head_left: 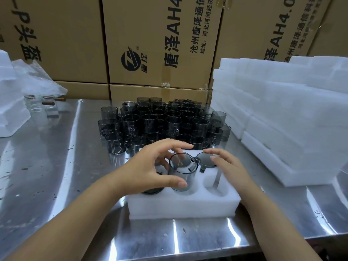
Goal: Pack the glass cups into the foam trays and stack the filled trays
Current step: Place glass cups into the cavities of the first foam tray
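The left hand grips a smoky glass cup between thumb and fingers, half sunk in the middle front pocket of the foam tray, which sits near the front edge of the steel table. The right hand rests loose, uncurled fingers on a seated cup in the back-right pocket. Loose cups crowd just behind the tray, stacked foam walls the right, and bare steel lies to the left.

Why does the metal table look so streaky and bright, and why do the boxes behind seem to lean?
Head view: light glares off the steel table in white streaks; the wide-angle lens bows the cardboard boxes and the foam stack outward near the edges; the white foam tray is nearly washed out, while the dark glass cups look fairly sharp.
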